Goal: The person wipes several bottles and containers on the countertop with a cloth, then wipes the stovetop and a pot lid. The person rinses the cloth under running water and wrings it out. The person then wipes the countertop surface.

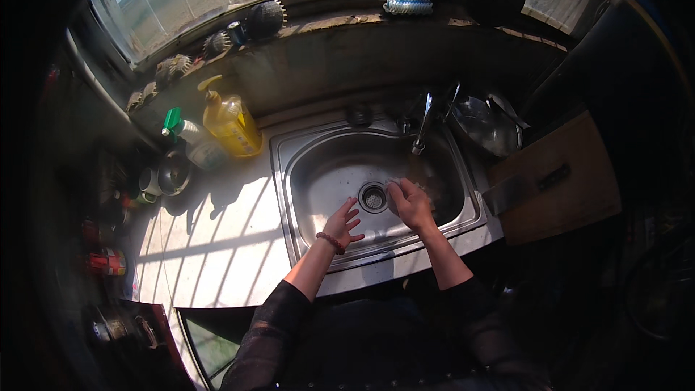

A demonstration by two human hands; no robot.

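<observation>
Over the near left side of the stainless steel sink [326, 174], my left hand [342, 224] is held with its fingers apart, holding nothing. A red bead bracelet [331, 243] circles that wrist. My right hand [415, 206] is just right of the drain strainer [373, 200], its fingers closed on a small whitish, crumpled-looking thing [392, 182]; what it is cannot be made out. The faucet [423, 125] hangs over the sink's back right, beyond my right hand. Shadow darkens the basin's right side, and details there are unclear.
Left of the sink stand a yellow pump bottle [233, 125], a spray bottle [198, 144], a metal bowl [175, 174] and a mug [149, 181]. To the right, a cleaver [502, 195] lies on a wooden cutting board [570, 174]. A metal basin [488, 125] sits behind the board.
</observation>
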